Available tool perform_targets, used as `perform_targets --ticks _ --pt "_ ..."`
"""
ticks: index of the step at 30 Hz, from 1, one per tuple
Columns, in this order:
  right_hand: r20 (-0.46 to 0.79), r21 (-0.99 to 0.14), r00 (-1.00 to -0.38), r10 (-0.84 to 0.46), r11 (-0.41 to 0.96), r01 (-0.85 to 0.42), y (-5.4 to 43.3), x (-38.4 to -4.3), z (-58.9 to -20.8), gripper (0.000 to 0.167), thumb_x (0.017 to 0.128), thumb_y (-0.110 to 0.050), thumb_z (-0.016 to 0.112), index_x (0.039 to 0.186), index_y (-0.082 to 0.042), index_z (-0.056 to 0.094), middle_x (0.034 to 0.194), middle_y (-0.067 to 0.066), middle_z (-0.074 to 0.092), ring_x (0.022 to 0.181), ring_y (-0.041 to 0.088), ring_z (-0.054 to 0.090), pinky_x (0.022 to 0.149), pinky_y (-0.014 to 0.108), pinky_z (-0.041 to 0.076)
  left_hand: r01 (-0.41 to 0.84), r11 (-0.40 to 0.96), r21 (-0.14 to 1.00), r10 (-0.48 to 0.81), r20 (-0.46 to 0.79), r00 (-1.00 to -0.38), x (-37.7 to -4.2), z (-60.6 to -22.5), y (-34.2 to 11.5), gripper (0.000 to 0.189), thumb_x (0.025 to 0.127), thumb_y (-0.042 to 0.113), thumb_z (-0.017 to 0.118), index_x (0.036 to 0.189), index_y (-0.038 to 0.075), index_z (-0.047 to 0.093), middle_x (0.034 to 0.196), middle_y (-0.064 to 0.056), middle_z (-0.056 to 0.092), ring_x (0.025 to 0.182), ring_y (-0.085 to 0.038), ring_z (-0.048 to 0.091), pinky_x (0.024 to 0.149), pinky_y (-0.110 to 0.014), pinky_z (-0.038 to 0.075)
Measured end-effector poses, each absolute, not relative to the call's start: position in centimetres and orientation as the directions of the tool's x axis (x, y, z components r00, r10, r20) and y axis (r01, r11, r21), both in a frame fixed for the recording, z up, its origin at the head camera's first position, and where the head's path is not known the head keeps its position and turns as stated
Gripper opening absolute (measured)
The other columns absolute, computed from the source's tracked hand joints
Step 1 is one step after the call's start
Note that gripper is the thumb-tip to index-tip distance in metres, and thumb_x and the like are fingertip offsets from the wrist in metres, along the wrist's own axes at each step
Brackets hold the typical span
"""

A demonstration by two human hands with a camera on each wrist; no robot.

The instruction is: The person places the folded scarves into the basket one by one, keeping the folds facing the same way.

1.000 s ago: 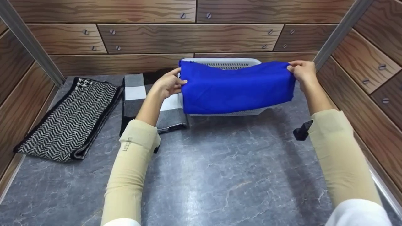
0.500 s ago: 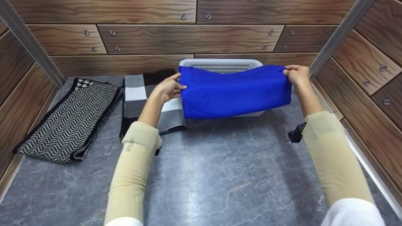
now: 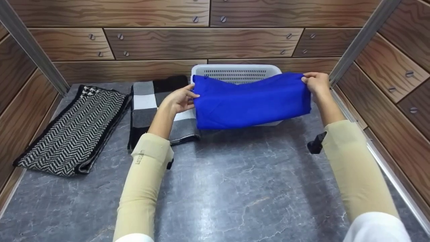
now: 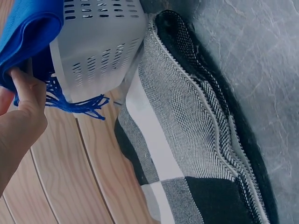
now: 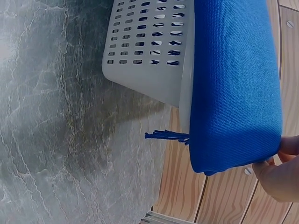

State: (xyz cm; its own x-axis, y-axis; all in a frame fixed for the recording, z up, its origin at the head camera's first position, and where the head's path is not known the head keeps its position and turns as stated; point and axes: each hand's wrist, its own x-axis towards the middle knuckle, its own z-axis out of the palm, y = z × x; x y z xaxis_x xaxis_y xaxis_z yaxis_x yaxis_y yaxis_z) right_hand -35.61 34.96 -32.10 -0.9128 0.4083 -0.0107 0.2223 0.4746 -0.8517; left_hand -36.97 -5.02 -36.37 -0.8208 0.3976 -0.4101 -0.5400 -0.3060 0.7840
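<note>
A folded blue scarf (image 3: 252,104) is stretched between both hands over a white plastic basket (image 3: 237,67), covering most of its opening and front in the head view. My left hand (image 3: 178,100) pinches the scarf's left end, with the thumb on the near side. At the opposite end my right hand (image 3: 317,84) grips the upper corner between thumb and fingers. Blue fringe (image 4: 79,105) dangles beside the basket wall in the left wrist view. Another tuft of fringe (image 5: 168,135) sticks out below the scarf's right end. The basket's inside is mostly hidden.
A folded black, grey and white checked scarf (image 3: 143,101) lies left of the basket, partly behind the left arm. Farther left is a folded herringbone scarf (image 3: 77,131). Wood-patterned panels (image 3: 201,42) close off the back and sides of the grey marbled tabletop (image 3: 235,188).
Both hands have come slightly down and nearer with the blue scarf, and the right hand has shifted a little left. More of the basket's back wall shows above the scarf.
</note>
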Motion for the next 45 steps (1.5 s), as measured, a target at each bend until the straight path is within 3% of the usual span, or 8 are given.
perform_targets --ticks 11,16,25,29,37,45 --pt "-0.025 -0.857 -0.917 0.398 0.464 0.225 34.9 -36.0 -32.3 0.035 0.093 -0.008 0.05 0.124 0.008 0.051 0.114 0.014 0.051 0.085 0.009 0.047 0.073 0.018 0.04 -0.581 -0.489 0.651 0.406 -0.42 -0.812 -37.2 -36.5 -4.5 0.066 0.092 -0.008 0.038 0.147 0.026 0.02 0.083 -0.009 0.059 0.067 -0.019 0.059 0.058 -0.028 0.05" --pt "-0.027 -0.885 -0.907 0.421 0.411 0.218 34.7 -36.4 -32.6 0.033 0.092 -0.006 0.051 0.122 0.007 0.053 0.11 0.011 0.052 0.085 0.008 0.047 0.073 0.017 0.039 -0.556 -0.543 0.629 0.407 -0.382 -0.829 -37.7 -36.6 -4.1 0.063 0.092 -0.007 0.034 0.146 0.024 0.023 0.097 -0.008 0.055 0.072 -0.02 0.059 0.059 -0.03 0.049" --pt "-0.054 -0.928 -0.879 0.475 0.301 0.22 34.4 -37.6 -33.1 0.031 0.092 -0.006 0.052 0.121 0.001 0.056 0.115 0.009 0.052 0.098 0.013 0.047 0.08 0.018 0.038 -0.497 -0.605 0.622 0.41 -0.291 -0.864 -39.0 -36.6 -3.6 0.061 0.093 -0.008 0.03 0.147 0.022 0.021 0.142 -0.008 0.033 0.086 -0.019 0.052 0.066 -0.03 0.047" --pt "-0.045 -0.922 -0.871 0.489 0.316 0.225 34.1 -38.4 -33.2 0.031 0.091 -0.007 0.053 0.121 0.0 0.057 0.118 0.009 0.052 0.105 0.015 0.046 0.083 0.018 0.037 -0.483 -0.598 0.64 0.405 -0.279 -0.871 -39.5 -37.0 -3.6 0.062 0.093 -0.009 0.029 0.147 0.022 0.021 0.143 -0.007 0.03 0.086 -0.018 0.051 0.066 -0.028 0.048" --pt "0.01 -0.919 -0.879 0.476 0.352 0.18 32.9 -40.0 -33.9 0.029 0.091 -0.006 0.053 0.117 0.002 0.06 0.113 0.01 0.055 0.099 0.016 0.047 0.079 0.018 0.037 -0.425 -0.512 0.746 0.364 -0.259 -0.895 -40.3 -37.2 -3.6 0.065 0.091 -0.012 0.027 0.147 0.022 0.023 0.147 -0.001 0.026 0.094 -0.016 0.046 0.068 -0.025 0.044" --pt "0.079 -0.868 -0.872 0.483 0.464 0.178 32.3 -40.6 -34.7 0.027 0.09 -0.004 0.052 0.114 0.003 0.062 0.12 0.016 0.056 0.109 0.023 0.047 0.091 0.024 0.036 -0.411 -0.44 0.799 0.314 -0.292 -0.904 -41.1 -37.3 -2.6 0.068 0.089 -0.015 0.028 0.146 0.022 0.026 0.147 0.001 0.027 0.086 -0.015 0.051 0.062 -0.022 0.047"
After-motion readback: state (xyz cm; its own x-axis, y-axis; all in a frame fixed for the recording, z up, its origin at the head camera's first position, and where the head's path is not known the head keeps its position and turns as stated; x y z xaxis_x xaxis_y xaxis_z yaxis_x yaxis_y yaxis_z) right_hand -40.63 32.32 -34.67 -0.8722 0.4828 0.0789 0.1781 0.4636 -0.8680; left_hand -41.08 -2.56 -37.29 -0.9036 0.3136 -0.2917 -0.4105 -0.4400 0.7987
